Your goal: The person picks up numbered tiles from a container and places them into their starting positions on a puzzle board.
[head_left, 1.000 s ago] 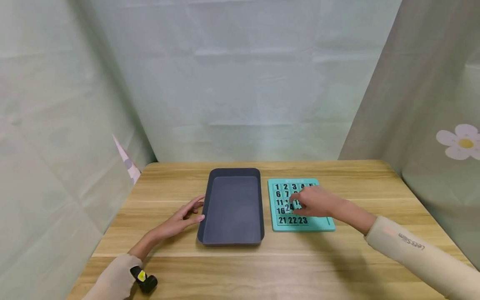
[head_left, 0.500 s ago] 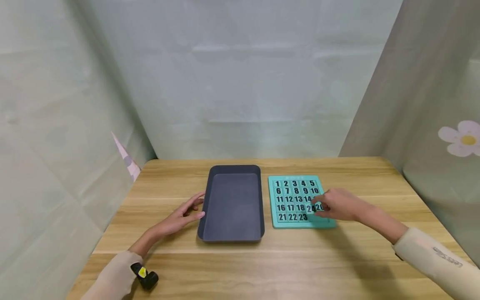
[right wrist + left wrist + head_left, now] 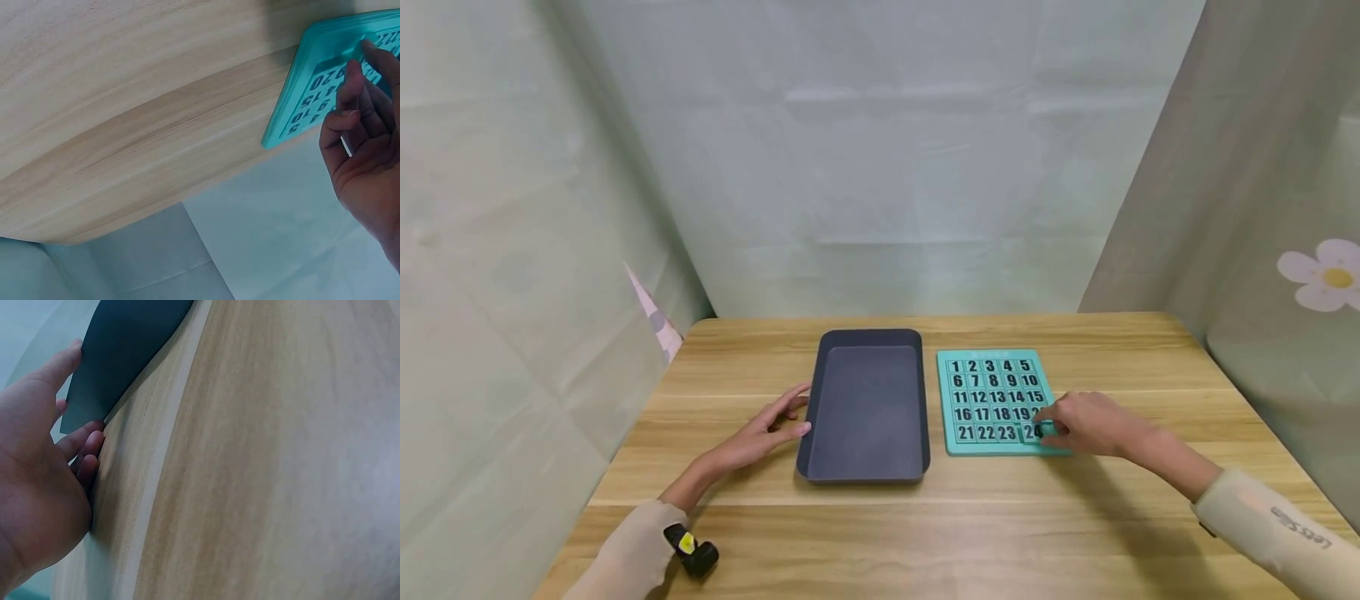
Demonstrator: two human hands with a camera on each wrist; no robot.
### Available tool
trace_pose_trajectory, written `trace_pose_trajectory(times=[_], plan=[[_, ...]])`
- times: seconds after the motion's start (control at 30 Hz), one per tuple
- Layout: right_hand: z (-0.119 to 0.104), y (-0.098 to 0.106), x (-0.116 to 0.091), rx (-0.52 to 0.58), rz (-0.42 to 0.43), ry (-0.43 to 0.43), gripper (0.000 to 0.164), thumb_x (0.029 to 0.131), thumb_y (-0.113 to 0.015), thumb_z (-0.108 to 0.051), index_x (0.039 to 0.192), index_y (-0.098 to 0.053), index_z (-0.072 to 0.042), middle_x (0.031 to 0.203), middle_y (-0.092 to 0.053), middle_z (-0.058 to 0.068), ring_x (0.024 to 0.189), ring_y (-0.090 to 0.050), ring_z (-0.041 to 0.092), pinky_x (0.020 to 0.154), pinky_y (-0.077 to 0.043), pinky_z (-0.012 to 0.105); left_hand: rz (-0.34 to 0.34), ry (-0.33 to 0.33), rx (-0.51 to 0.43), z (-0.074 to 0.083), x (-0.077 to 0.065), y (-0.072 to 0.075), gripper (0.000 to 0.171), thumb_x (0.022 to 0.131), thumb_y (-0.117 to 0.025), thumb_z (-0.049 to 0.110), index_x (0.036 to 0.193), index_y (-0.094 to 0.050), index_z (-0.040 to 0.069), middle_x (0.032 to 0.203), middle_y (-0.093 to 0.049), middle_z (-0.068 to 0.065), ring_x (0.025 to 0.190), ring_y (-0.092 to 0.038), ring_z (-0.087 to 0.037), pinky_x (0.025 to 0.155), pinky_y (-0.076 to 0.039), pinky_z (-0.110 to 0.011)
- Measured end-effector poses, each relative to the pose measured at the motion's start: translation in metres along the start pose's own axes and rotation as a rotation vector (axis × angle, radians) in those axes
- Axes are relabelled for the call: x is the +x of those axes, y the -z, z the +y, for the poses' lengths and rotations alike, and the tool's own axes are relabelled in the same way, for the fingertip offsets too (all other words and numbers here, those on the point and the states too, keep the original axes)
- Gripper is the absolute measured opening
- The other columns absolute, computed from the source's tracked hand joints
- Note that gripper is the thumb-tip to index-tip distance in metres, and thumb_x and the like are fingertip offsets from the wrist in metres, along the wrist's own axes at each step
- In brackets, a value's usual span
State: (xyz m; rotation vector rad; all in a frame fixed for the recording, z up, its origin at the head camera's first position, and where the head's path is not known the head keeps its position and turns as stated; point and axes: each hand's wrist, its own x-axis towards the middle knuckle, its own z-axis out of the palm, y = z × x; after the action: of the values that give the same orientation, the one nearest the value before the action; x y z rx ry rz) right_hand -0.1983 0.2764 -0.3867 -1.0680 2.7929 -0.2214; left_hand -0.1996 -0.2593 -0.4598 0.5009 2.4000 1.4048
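My right hand (image 3: 1093, 423) pinches the number tile marked 24 (image 3: 1032, 432) between thumb and fingers. The tile sits slightly askew over the bottom row of a teal number puzzle board (image 3: 952, 443), to the right of 23. Tiles 1 to 23 lie in order in their rows, with 20 partly behind my fingers. In the right wrist view my curled fingers (image 3: 351, 94) overlap the board's corner. My left hand (image 3: 751, 442) rests at the left side of a dark grey tray (image 3: 868, 408), thumb at the rim and loosely extended fingers along its outer wall.
The tray and the board lie side by side on a wooden table (image 3: 880, 542), a narrow gap between them. Pale cloth curtains (image 3: 880, 167) hang behind and at both sides. A black wrist camera (image 3: 692, 552) is strapped at the left sleeve.
My right hand has carried tile 24 right and toward me, from over the middle rows to the bottom row. The left hand and tray have stayed in place.
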Motion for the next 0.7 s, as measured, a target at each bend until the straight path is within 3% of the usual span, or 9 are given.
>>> trace_pose_trajectory(times=[0.4, 0.7], plan=[[0.002, -0.008, 0.005, 0.008, 0.011, 0.034, 0.027, 0.090, -0.078, -0.025, 0.112, -0.078, -0.009, 0.060, -0.047, -0.017, 0.057, -0.034, -0.005, 0.053, -0.034, 0.020, 0.007, 0.013, 0.012, 0.004, -0.003, 0.000, 0.068, 0.107, -0.055, 0.027, 0.164, -0.020, 0.023, 0.163, -0.035, -0.022, 0.131, -0.040, -0.033, 0.105, -0.035, -0.043], [0.006, -0.012, 0.004, 0.028, 0.038, 0.068, 0.031, 0.091, -0.077, -0.028, 0.117, -0.078, -0.012, 0.062, -0.056, -0.018, 0.057, -0.038, -0.008, 0.055, -0.039, 0.020, -0.003, -0.007, 0.016, 0.004, -0.002, 0.002, 0.068, 0.106, -0.056, 0.027, 0.164, -0.021, 0.022, 0.162, -0.035, -0.023, 0.130, -0.039, -0.035, 0.103, -0.034, -0.044]])
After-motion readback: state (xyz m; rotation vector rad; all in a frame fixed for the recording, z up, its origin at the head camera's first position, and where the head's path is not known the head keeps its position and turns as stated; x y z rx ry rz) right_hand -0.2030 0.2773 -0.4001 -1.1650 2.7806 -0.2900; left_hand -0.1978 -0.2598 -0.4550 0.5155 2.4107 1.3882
